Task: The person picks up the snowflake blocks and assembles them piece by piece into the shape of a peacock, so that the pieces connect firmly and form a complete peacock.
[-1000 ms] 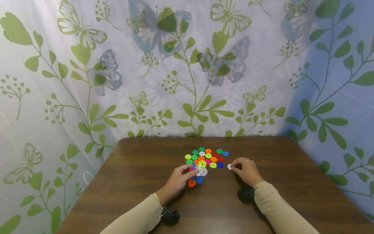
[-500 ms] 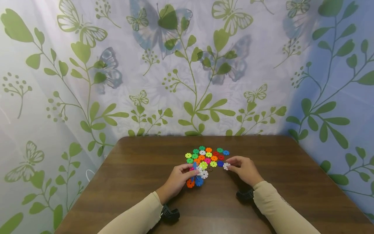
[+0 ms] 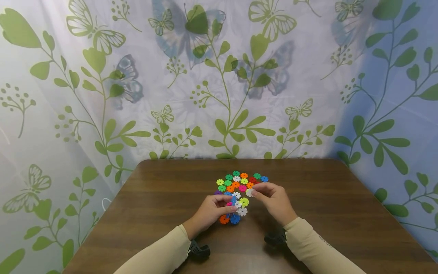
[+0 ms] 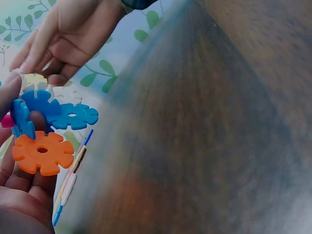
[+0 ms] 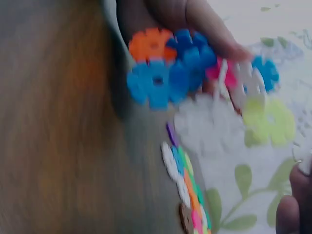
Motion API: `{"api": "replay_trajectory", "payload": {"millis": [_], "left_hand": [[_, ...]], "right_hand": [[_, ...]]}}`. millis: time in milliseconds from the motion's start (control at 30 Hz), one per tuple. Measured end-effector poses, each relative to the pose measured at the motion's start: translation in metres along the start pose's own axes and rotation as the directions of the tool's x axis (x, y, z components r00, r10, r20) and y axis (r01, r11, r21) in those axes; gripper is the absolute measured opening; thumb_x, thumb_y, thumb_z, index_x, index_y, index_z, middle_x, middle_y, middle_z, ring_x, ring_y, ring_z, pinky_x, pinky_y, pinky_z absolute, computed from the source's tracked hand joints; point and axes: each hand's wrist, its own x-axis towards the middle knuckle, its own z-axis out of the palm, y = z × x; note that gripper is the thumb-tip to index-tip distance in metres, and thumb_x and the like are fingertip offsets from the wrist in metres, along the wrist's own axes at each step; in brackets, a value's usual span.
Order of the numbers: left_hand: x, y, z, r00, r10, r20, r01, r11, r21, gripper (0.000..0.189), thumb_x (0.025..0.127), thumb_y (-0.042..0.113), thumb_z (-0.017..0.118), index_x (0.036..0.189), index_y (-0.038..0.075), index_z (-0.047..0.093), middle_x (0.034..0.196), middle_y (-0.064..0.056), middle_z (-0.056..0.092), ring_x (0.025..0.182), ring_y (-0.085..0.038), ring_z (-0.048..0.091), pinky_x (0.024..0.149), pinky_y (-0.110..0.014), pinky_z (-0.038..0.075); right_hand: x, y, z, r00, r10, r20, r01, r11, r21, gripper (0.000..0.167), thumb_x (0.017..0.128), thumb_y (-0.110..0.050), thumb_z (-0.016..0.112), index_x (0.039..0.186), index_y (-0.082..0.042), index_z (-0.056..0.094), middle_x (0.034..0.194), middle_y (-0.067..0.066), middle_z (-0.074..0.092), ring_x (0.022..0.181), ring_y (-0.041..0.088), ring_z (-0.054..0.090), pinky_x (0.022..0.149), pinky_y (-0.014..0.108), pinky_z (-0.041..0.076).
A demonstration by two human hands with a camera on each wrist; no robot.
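My left hand (image 3: pixel 209 212) grips a cluster of slotted, flower-shaped plastic discs joined edge to edge. An orange disc (image 4: pixel 43 152) and several blue discs (image 4: pixel 73 116) show on its near side. A pink disc (image 5: pixel 225 73), white discs (image 5: pixel 207 124) and a yellow disc (image 5: pixel 269 120) make up the rest. Close on the right, my right hand (image 3: pixel 275 201) pinches a single white disc (image 3: pixel 250 192) between thumb and fingertips. In the head view that disc is just above and right of the cluster's yellow disc. The left fingers partly hide the cluster's middle.
Loose discs of many colours lie on the brown wooden table (image 3: pixel 164 190) behind the hands, including a pink one (image 3: pixel 242 188) and a green one (image 3: pixel 222 188). A patterned curtain (image 3: pixel 191 125) hangs behind the table. Black wrist devices (image 3: pixel 199 250) sit under both forearms.
My right hand has brought the white disc leftward from the right of the loose discs to beside the cluster. My left hand has shifted slightly down and right with the cluster.
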Motion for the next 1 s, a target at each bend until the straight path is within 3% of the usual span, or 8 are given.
{"api": "replay_trajectory", "payload": {"millis": [133, 300, 533, 800, 1000], "left_hand": [[0.000, -0.001, 0.001, 0.999, 0.023, 0.032, -0.024, 1.000, 0.012, 0.036, 0.095, 0.015, 0.082, 0.127, 0.000, 0.075, 0.108, -0.005, 0.075, 0.088, -0.019, 0.066, 0.077, -0.026, 0.059], [0.000, -0.002, 0.002, 0.996, 0.045, 0.083, -0.043, 0.999, -0.024, 0.034, 0.095, 0.010, 0.082, 0.127, 0.002, 0.075, 0.107, -0.007, 0.076, 0.086, -0.017, 0.068, 0.077, -0.028, 0.060], [0.000, 0.000, 0.002, 0.991, 0.039, 0.125, -0.036, 0.999, -0.026, 0.033, 0.095, 0.009, 0.081, 0.127, 0.002, 0.076, 0.107, -0.008, 0.076, 0.088, -0.018, 0.069, 0.080, -0.030, 0.060], [0.001, -0.002, 0.000, 0.988, 0.045, 0.145, -0.043, 0.999, -0.021, 0.031, 0.094, 0.009, 0.082, 0.125, 0.004, 0.077, 0.105, -0.006, 0.076, 0.087, -0.017, 0.068, 0.079, -0.030, 0.061], [0.000, -0.004, 0.000, 0.984, 0.050, 0.169, -0.049, 0.999, -0.009, 0.032, 0.095, 0.010, 0.082, 0.126, 0.007, 0.077, 0.108, -0.004, 0.077, 0.089, -0.016, 0.070, 0.082, -0.034, 0.061]], "right_hand": [[-0.005, -0.006, 0.010, 0.999, -0.043, 0.024, 0.042, 0.998, 0.040, 0.014, 0.096, -0.009, 0.079, 0.110, -0.004, 0.079, 0.103, 0.011, 0.077, 0.092, 0.041, 0.071, 0.081, 0.033, 0.061], [-0.007, -0.008, 0.017, 0.994, -0.075, 0.073, 0.072, 0.996, 0.046, 0.014, 0.098, -0.009, 0.077, 0.111, -0.005, 0.079, 0.109, 0.014, 0.077, 0.091, 0.030, 0.073, 0.080, 0.034, 0.061], [-0.007, -0.009, 0.019, 0.985, -0.124, 0.116, 0.116, 0.990, 0.075, 0.014, 0.098, -0.003, 0.075, 0.111, -0.004, 0.079, 0.110, 0.016, 0.076, 0.089, 0.032, 0.073, 0.079, 0.035, 0.062], [-0.007, -0.008, 0.020, 0.971, -0.194, 0.143, 0.194, 0.981, 0.018, 0.014, 0.097, 0.002, 0.074, 0.110, -0.001, 0.078, 0.107, 0.012, 0.076, 0.090, 0.028, 0.071, 0.076, 0.032, 0.061], [-0.007, -0.007, 0.021, 0.947, -0.266, 0.178, 0.272, 0.962, -0.008, 0.018, 0.094, 0.009, 0.074, 0.109, 0.000, 0.078, 0.105, 0.011, 0.075, 0.089, 0.029, 0.070, 0.075, 0.032, 0.062]]}}
